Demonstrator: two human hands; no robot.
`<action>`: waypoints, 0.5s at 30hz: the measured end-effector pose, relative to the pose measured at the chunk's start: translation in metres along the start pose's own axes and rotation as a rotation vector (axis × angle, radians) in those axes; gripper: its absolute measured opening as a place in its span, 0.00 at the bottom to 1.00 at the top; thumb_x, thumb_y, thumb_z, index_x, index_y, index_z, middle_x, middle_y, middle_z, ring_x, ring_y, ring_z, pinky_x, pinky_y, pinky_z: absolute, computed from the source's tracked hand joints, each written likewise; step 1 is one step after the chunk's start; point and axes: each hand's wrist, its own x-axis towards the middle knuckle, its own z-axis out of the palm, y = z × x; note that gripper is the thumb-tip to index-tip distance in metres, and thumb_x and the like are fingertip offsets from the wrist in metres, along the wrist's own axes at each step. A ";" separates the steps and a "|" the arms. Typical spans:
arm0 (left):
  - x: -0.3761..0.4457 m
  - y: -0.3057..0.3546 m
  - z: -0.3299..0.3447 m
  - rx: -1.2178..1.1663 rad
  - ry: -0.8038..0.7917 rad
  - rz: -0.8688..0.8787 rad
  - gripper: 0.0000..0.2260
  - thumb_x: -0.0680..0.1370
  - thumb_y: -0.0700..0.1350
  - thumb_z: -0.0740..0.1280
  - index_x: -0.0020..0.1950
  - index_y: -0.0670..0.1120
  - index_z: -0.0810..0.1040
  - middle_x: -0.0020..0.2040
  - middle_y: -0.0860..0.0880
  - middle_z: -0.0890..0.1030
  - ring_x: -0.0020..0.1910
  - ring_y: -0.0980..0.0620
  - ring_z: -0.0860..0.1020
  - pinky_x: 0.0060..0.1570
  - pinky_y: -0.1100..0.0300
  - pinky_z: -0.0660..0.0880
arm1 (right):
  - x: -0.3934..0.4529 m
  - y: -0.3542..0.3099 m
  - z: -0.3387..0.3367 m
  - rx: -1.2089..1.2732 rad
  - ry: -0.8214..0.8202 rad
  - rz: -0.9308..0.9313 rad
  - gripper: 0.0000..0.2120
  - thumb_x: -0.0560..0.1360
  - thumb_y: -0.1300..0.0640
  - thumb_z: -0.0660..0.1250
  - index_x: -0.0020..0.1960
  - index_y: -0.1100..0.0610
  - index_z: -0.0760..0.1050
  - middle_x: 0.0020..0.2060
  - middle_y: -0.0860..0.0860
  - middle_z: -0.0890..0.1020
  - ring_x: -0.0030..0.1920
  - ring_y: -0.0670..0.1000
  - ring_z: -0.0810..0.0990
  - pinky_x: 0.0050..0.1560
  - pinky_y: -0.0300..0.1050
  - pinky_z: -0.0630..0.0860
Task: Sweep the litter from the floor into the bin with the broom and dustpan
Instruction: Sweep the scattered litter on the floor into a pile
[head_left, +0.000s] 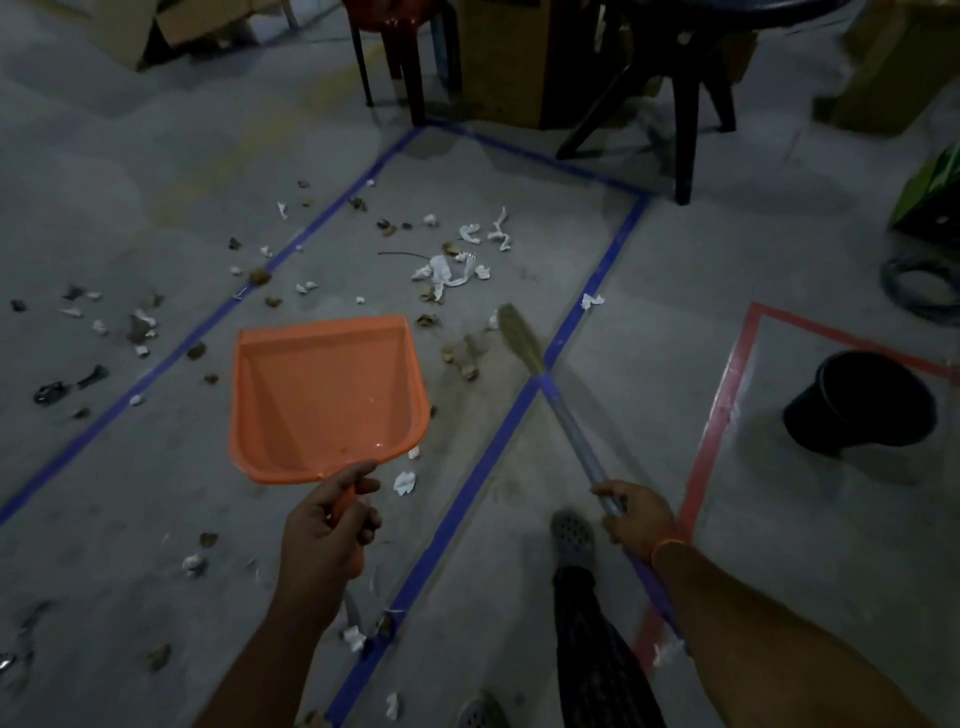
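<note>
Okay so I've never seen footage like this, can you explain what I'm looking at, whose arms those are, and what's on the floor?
There is one picture, taken by a camera worn on a person's head, looking down at their own arms. There is no machine. The left hand holds the handle of an orange dustpan in a closed grip; the pan looks almost empty. The right hand grips the broom, whose bristles reach toward the litter: crumpled paper and brown scraps scattered over a concrete floor marked with blue tape. A black bin stands to the right, inside red tape.
</note>
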 end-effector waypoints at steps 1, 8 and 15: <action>0.013 0.003 0.010 0.002 -0.005 0.005 0.17 0.81 0.29 0.61 0.62 0.44 0.81 0.50 0.45 0.83 0.35 0.50 0.78 0.33 0.60 0.74 | 0.017 0.001 -0.015 0.017 0.031 0.031 0.20 0.69 0.67 0.70 0.56 0.48 0.81 0.48 0.56 0.83 0.37 0.54 0.83 0.36 0.39 0.81; 0.103 0.017 0.079 -0.012 0.033 -0.010 0.16 0.81 0.30 0.62 0.63 0.44 0.81 0.52 0.44 0.83 0.37 0.48 0.77 0.34 0.60 0.75 | 0.156 0.009 -0.124 0.084 0.176 0.173 0.19 0.69 0.70 0.69 0.56 0.55 0.81 0.43 0.63 0.83 0.31 0.59 0.82 0.31 0.46 0.80; 0.163 0.041 0.132 -0.004 0.097 -0.016 0.16 0.81 0.30 0.61 0.63 0.45 0.80 0.51 0.47 0.83 0.35 0.53 0.78 0.33 0.64 0.75 | 0.239 -0.008 -0.169 -0.095 -0.006 0.226 0.18 0.67 0.69 0.70 0.51 0.50 0.80 0.45 0.58 0.83 0.33 0.57 0.84 0.33 0.46 0.83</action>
